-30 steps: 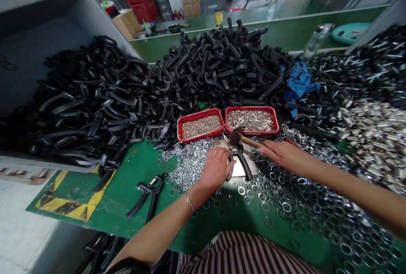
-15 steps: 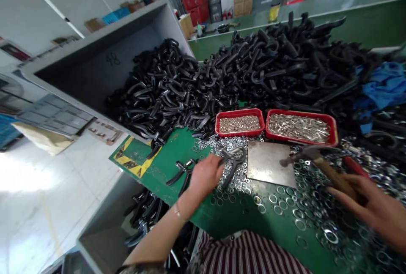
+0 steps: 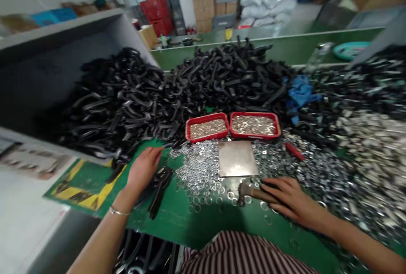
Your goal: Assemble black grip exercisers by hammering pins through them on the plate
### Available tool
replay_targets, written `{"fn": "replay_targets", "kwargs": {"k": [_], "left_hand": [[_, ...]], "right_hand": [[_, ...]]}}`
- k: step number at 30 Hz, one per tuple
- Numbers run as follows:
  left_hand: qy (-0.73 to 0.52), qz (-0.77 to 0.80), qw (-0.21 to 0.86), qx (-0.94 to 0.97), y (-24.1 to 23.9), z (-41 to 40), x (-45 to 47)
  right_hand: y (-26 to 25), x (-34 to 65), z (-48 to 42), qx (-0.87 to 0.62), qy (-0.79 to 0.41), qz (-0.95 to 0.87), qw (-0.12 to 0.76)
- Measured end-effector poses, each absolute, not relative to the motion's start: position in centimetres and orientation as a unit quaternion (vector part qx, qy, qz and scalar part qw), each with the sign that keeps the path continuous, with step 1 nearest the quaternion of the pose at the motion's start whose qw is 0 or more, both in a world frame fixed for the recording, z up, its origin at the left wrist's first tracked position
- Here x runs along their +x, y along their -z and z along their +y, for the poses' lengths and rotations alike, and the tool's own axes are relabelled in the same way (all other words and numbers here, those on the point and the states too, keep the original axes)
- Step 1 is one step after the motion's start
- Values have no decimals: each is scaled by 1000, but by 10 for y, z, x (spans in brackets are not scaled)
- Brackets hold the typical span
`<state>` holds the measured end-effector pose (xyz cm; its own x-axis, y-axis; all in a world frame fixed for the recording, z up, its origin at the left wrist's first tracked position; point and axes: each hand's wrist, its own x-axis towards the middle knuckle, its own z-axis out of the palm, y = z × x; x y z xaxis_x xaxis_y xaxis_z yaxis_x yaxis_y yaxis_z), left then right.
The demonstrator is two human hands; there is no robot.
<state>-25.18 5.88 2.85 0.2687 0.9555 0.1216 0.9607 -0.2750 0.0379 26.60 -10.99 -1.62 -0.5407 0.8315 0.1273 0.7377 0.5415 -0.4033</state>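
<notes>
My left hand (image 3: 143, 169) rests near the left end of the green bench (image 3: 203, 223), fingers loosely spread, touching black plastic grip parts (image 3: 160, 185) lying there. My right hand (image 3: 287, 200) lies low at the front edge with its fingers closed around the wooden handle of a small hammer (image 3: 245, 189), whose head rests on the scattered washers. A bare square metal plate (image 3: 237, 158) lies between the hands, in front of two red trays (image 3: 207, 127) (image 3: 255, 124) filled with small metal pieces.
A big heap of black plastic handles (image 3: 177, 83) fills the back and a grey bin (image 3: 47, 67) at left. Silver washers (image 3: 198, 166) and rings cover the bench; metal sleeves (image 3: 364, 134) pile at right. A blue cloth (image 3: 300, 92) and a red-handled tool (image 3: 294, 151) lie nearby.
The left hand carried the black grip part off the plate leftward and set it down with the others. The right hand lowered the hammer to the bench front. The plate is now bare.
</notes>
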Motion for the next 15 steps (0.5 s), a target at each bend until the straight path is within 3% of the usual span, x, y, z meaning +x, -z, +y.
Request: {"fn": "replay_targets", "kwargs": {"k": [4,8,10,13,15], "left_hand": [[31,-532,-6,-846,4,133,-240],[5,-530,-71,-845,21,163,-241],[14,-565,-113,-817,10,161,-238],[131,-670,-100,-723,-26,141,-224],[236,-660,-102,-706,-52,122,-209]], "right_hand": [[0,281,-110,-526,-154,-818,176],[4,360,-110,-680,-52,-697,222],[5,407,-101,-767,-2,-610,201],[3,462,-74,-796,35,-582,164],[4,484,-51,-787,41,-594,158]]}}
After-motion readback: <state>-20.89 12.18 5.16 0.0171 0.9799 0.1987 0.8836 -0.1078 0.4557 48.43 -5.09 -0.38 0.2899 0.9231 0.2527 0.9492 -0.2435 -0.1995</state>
